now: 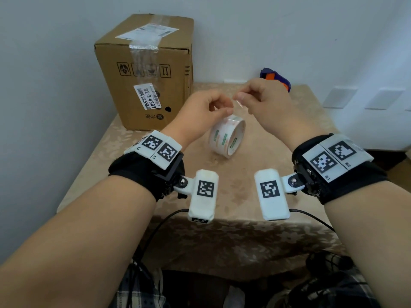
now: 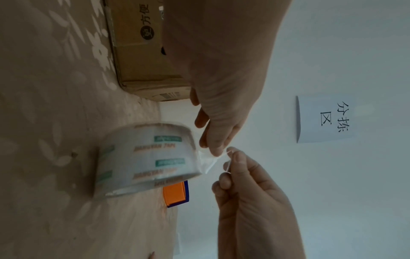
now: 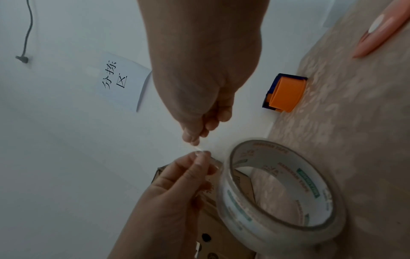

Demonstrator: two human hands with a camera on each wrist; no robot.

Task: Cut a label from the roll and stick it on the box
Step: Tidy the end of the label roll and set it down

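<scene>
A roll of clear printed tape point(image 1: 226, 136) stands on its edge mid-table, under both hands. Its loose end point(image 2: 207, 160) is peeled up from the roll. My left hand point(image 1: 229, 108) pinches that end from the left, and my right hand point(image 1: 239, 97) pinches it from the right, fingertips almost touching. The left wrist view shows the left fingertips point(image 2: 214, 149) and right fingertips point(image 2: 230, 157) meeting on the film. The brown cardboard box point(image 1: 144, 70), taped and carrying printed labels, stands at the table's back left. An orange and blue cutter point(image 1: 275, 80) lies at the back, behind my right hand.
The table point(image 1: 289, 130) has a beige patterned cloth and stands against white walls. A paper sign point(image 2: 323, 119) hangs on the wall. A pink elongated object point(image 3: 377, 29) lies on the cloth to the right. Cables hang at the table's front edge point(image 1: 160, 221).
</scene>
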